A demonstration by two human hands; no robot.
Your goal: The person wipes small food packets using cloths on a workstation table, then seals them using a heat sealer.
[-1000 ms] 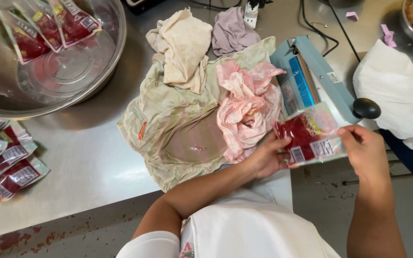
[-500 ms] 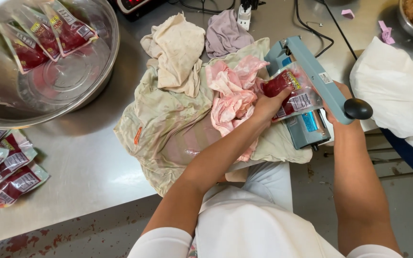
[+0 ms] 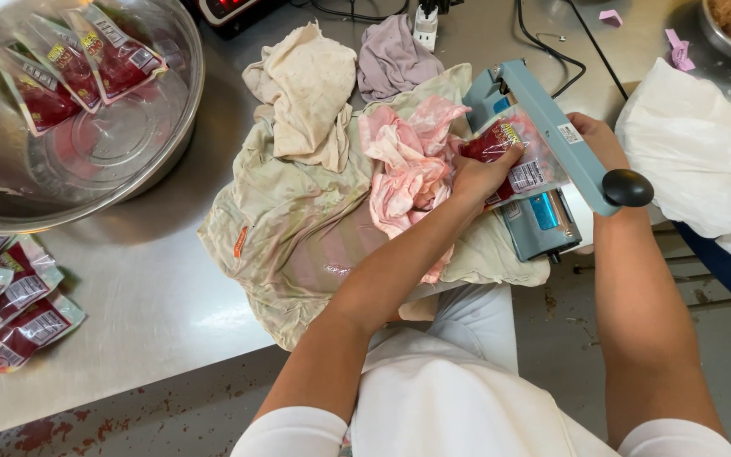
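we see the left hand (image 3: pixel 477 173) pinching a clear pouch of red sauce (image 3: pixel 513 152) by its near edge, holding it under the raised arm of the blue heat sealer (image 3: pixel 552 127). the right hand (image 3: pixel 598 140) rests on that arm, but its fingers are hidden behind it, so we cannot tell their grip. beside the sealer lies a pink stained cloth (image 3: pixel 408 165) on a greenish cloth (image 3: pixel 298 228). more pouches sit in the steel bowl (image 3: pixel 162 144) (far left) on the metal table (image 3: pixel 145 296).
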